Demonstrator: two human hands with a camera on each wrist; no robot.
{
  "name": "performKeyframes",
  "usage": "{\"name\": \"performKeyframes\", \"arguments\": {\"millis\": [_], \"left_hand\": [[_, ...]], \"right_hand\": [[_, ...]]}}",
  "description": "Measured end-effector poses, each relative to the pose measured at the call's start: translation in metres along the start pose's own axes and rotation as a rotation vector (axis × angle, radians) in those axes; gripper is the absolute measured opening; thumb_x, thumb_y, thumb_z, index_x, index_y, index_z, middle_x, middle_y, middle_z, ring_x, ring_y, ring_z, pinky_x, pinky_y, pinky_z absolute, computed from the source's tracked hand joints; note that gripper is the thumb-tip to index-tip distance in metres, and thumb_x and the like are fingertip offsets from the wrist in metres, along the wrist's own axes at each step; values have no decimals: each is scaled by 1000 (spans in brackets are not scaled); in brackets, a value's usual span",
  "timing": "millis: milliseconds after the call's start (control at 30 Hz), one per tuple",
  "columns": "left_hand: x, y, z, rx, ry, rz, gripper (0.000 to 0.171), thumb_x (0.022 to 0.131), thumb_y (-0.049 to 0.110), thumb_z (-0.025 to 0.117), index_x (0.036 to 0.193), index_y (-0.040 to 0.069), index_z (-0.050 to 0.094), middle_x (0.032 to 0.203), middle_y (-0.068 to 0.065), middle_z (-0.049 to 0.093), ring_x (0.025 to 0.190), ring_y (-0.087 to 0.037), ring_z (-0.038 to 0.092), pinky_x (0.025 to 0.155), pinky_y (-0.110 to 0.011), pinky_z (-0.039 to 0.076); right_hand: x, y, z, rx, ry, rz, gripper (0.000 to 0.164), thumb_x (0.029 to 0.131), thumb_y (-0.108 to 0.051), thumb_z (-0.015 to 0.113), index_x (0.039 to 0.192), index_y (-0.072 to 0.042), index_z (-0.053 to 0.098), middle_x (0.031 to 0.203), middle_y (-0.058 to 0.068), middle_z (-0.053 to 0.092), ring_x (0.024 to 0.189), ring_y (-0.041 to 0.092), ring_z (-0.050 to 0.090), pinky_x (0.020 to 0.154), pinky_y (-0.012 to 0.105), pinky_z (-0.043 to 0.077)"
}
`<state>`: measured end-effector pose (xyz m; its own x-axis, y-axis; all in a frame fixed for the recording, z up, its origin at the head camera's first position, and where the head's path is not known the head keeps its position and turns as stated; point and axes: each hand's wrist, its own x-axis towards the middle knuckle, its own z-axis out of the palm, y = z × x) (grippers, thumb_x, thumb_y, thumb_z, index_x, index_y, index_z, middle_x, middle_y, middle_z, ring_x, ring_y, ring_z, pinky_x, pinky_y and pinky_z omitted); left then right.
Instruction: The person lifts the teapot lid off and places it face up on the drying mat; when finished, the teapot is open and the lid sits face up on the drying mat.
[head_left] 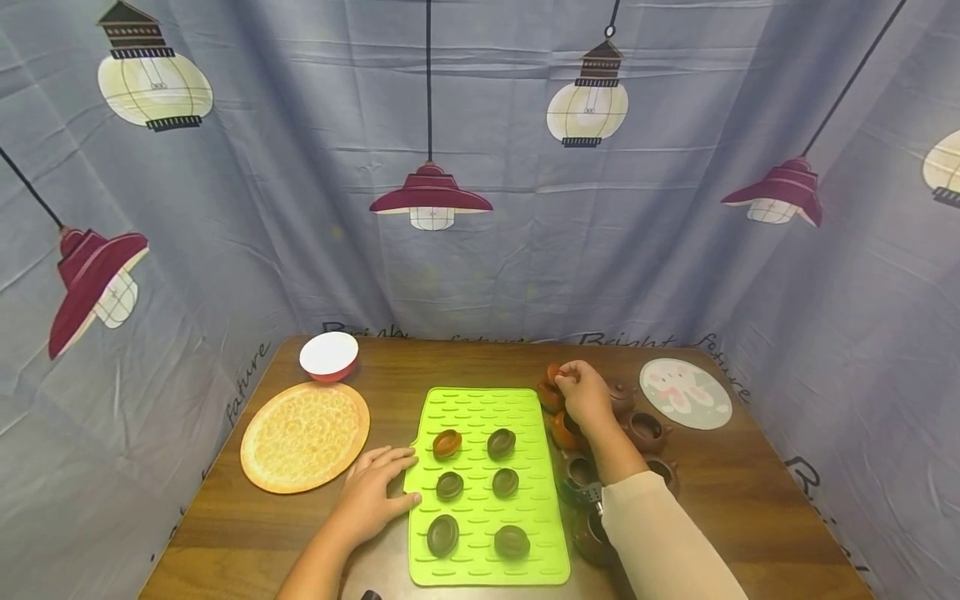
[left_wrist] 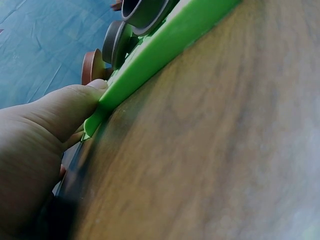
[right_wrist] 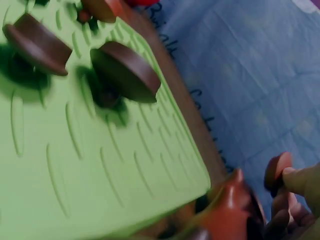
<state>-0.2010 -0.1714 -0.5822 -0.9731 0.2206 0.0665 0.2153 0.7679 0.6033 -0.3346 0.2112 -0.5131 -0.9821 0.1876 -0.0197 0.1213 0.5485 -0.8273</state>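
My right hand [head_left: 588,402] pinches a reddish-brown teapot lid [right_wrist: 278,170] between thumb and fingers, just above an orange clay teapot [head_left: 548,400] at the far end of a row of teapots. On the lime-green ridged mat [head_left: 474,408] lie several upturned lids: one orange lid [head_left: 447,443] and dark brown ones such as the near left lid [head_left: 442,535]. The mat's left edge is touched by my left hand [head_left: 369,493], its fingers extended; in the left wrist view the thumb [left_wrist: 80,102] lies against the raised rim.
Right of the mat stand more lidless teapots, including another orange teapot [head_left: 566,432] and a dark teapot [head_left: 647,432], partly hidden by my forearm. A rabbit-print mat [head_left: 686,394] lies far right. Left are a round yellow mat [head_left: 306,437] and a red-and-white bowl [head_left: 329,356].
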Motion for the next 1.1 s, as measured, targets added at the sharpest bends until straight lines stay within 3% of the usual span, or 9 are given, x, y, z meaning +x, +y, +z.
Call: {"name": "performKeyframes", "arguments": {"millis": [167, 300, 467, 600, 767, 933, 1100], "left_hand": [[0, 0, 0, 6, -2, -4, 64, 86, 52, 83, 142, 26, 66, 154, 16, 54, 152, -27, 35, 121, -70, 26], [0, -1, 0, 5, -1, -7, 63, 86, 52, 84, 141, 27, 66, 154, 18, 54, 152, -26, 35, 120, -70, 26], [1, -1, 0, 17, 8, -2, 63, 86, 53, 83, 141, 28, 66, 154, 19, 53, 152, -26, 36, 120, -70, 27], [1, -1, 1, 14, 9, 2, 62, 86, 52, 83, 141, 29, 66, 153, 18, 54, 151, -26, 36, 119, -71, 28], [3, -1, -1, 20, 12, 5, 61, 86, 52, 83, 140, 29, 67, 153, 18, 55, 151, -26, 37, 119, -70, 28], [4, -2, -2, 25, 18, 7, 62, 86, 53, 83, 140, 28, 67, 153, 18, 54, 151, -27, 37, 119, -70, 29], [1, -2, 1, 13, 10, 10, 62, 86, 55, 81, 140, 27, 67, 153, 17, 55, 150, -28, 37, 119, -71, 28]], "right_hand": [[-8, -15, 8, 145, 29, 10, 25, 110, -25, 56, 130, -10, 57, 123, 15, 69, 102, 28, 66, 80, 37, 55], [-14, -26, 20, 389, 26, -8, 25, 111, -22, 53, 134, -11, 54, 126, 17, 69, 96, 23, 64, 79, 34, 54], [-18, -39, 40, 761, -61, -6, 30, 108, -19, 60, 137, -12, 53, 120, 16, 70, 84, 13, 61, 67, 19, 51], [-20, -47, 58, 933, -152, 44, 33, 108, -11, 58, 139, -11, 50, 116, 9, 69, 78, 6, 56, 62, 15, 47], [-24, -57, 79, 944, -210, 77, 27, 109, -7, 55, 135, -10, 51, 115, 10, 68, 74, 6, 53, 59, 15, 45], [-28, -65, 96, 847, -288, 108, 27, 109, -8, 54, 137, -12, 54, 123, 19, 67, 70, 5, 52, 57, 15, 44], [-36, -65, 106, 682, -349, 173, 28, 109, -10, 56, 137, -10, 57, 132, 25, 67, 70, 5, 54, 58, 16, 44]]}}
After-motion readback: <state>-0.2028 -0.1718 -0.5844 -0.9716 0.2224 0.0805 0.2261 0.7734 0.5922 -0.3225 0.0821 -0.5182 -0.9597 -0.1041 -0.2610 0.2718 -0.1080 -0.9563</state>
